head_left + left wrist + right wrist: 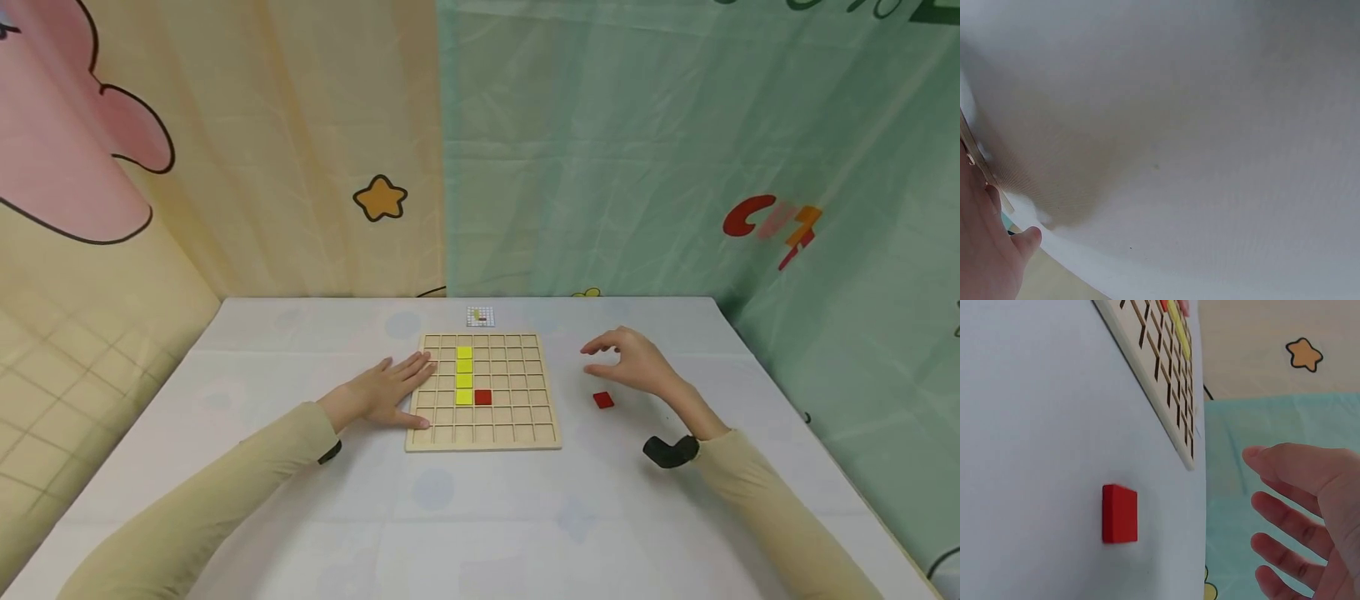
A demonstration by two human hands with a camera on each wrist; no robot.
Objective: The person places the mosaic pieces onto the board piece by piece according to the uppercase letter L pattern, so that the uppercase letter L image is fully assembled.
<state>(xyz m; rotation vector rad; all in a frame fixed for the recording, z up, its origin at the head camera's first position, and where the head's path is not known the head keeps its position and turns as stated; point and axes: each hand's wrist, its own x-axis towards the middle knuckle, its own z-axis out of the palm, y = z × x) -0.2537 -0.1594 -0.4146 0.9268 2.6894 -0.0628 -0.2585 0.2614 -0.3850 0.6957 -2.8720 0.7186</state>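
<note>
A wooden grid board (517,433) lies on the table with a column of yellow square tiles (465,367) in its cells. One red tile (483,397) sits just right of the lowest yellow one. My left hand (382,392) rests with spread fingers on the board's left edge. Right of the board, my right hand (630,360) hovers above the table, fingers loosely bent and thumb apart, holding nothing. Below it a loose red tile (603,400) lies on the tabletop; the right wrist view shows this red tile (1120,514) apart from the fingers.
Behind the board lies a small pattern card (480,317) printed with a grid and coloured squares. A pale cloth covers the table (480,525). Printed curtains (570,167) hang along its back and sides. Black bands (671,452) circle both wrists.
</note>
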